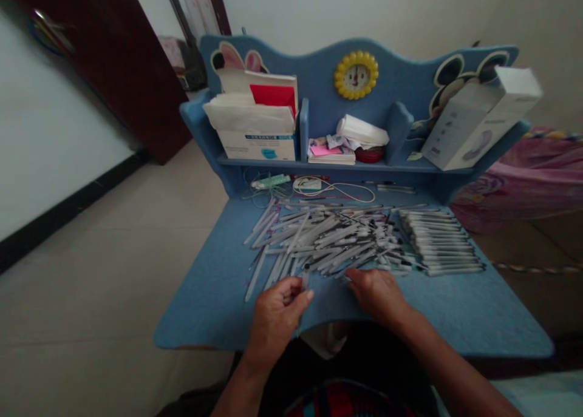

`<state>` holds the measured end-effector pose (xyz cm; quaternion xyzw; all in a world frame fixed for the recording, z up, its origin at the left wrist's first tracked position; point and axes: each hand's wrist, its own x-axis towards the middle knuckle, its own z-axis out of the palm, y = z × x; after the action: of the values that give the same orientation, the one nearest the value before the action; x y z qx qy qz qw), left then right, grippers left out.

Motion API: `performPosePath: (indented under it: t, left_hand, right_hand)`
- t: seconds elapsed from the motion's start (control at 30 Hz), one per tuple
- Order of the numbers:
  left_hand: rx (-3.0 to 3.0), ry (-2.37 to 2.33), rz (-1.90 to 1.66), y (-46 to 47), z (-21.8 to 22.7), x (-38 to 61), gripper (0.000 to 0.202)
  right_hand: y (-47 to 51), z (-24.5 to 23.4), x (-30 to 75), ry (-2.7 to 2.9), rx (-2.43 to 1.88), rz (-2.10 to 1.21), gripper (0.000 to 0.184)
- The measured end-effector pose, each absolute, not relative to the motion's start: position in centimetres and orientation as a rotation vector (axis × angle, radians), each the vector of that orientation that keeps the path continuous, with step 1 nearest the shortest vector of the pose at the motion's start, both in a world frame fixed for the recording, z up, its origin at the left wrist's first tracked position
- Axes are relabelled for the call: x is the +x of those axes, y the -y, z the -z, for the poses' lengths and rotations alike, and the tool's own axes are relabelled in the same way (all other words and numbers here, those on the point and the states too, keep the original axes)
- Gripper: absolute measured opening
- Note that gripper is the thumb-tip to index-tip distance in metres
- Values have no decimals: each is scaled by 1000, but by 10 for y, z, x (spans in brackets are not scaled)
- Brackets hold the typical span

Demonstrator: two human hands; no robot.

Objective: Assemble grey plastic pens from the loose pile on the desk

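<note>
A big loose heap of white pens (pixel 328 238) covers the middle of the blue desk (pixel 214 301). To its right, a neat row of pens (pixel 439 244) lies side by side. My left hand (pixel 277 317) hovers at the desk's near edge, its fingers pinched round one white pen (pixel 305 278) that stands up from the fingertips. My right hand (pixel 376 292) rests palm down at the heap's near edge, with its fingers curled onto the pens there; what they grip is hidden.
A blue shelf (pixel 319 162) at the desk's back carries books and a box (pixel 257 132), papers, a red bowl (pixel 368 154), a white carton (pixel 478 119) and a yellow clock (pixel 356 75). Cables (pixel 337 189) lie beneath. A dark door (pixel 113 53) stands left, pink fabric (pixel 523 174) lies right.
</note>
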<state>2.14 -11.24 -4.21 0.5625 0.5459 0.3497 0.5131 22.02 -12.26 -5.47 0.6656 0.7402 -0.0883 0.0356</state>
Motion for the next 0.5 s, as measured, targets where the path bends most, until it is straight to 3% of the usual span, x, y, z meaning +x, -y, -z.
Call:
performPosePath:
  t: [0.2, 0.3, 0.4, 0.5]
  left_hand:
    - [1004, -1187, -934, 109, 46, 15, 20]
    - [880, -1133, -993, 105, 48, 13, 19]
    - [778, -1085, -1081, 101, 46, 13, 18]
    - [708, -1042, -1156, 98, 44, 14, 20]
  right_hand:
    - [119, 57, 218, -2298, 2011, 279, 20]
    - [123, 58, 220, -2455, 2115, 523, 22]
    - [133, 60, 217, -2504, 2194, 1453, 27]
    - [145, 63, 207, -2102, 2019, 2474, 30]
